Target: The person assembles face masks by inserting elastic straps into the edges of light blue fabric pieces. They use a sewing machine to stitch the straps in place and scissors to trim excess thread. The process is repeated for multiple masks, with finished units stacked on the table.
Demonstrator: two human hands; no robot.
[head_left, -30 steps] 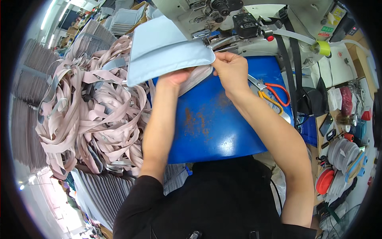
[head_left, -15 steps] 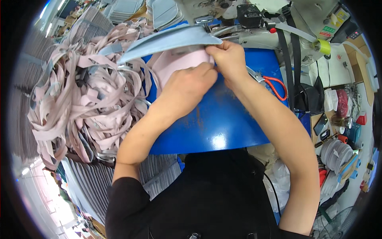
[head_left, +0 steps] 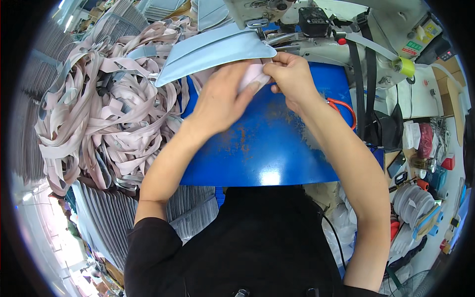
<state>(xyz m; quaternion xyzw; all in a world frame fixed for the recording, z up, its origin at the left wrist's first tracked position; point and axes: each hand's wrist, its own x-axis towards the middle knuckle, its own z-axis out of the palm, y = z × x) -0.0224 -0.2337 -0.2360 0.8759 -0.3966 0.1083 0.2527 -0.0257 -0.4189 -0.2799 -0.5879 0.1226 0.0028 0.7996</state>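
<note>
A light blue fabric piece [head_left: 213, 49] with stitched lines slants down from under the sewing machine head [head_left: 257, 11]. Below its front edge, pink fabric [head_left: 254, 75] is folded over. My left hand [head_left: 220, 96] grips this pink fabric with the thumb on top, its fingertips partly hidden under the blue piece. At the right corner, my right hand [head_left: 293, 79] pinches the pink fabric's edge between thumb and fingers. Red-handled scissors [head_left: 352, 114] lie on the blue table [head_left: 257, 148], partly covered by my right forearm.
A tangled heap of pink and grey fabric strips [head_left: 123, 119] fills the left side. Stacked grey-blue pieces [head_left: 111, 218] stand below it. Black straps [head_left: 361, 89] hang at the machine's right. Beyond them, a crowded side surface holds white spools [head_left: 413, 200] and a phone [head_left: 396, 164].
My left hand has opened from a fist-like pinch and slid under the blue piece, folding the pink fabric over. The blue piece now lies flatter. My right hand keeps its pinch.
</note>
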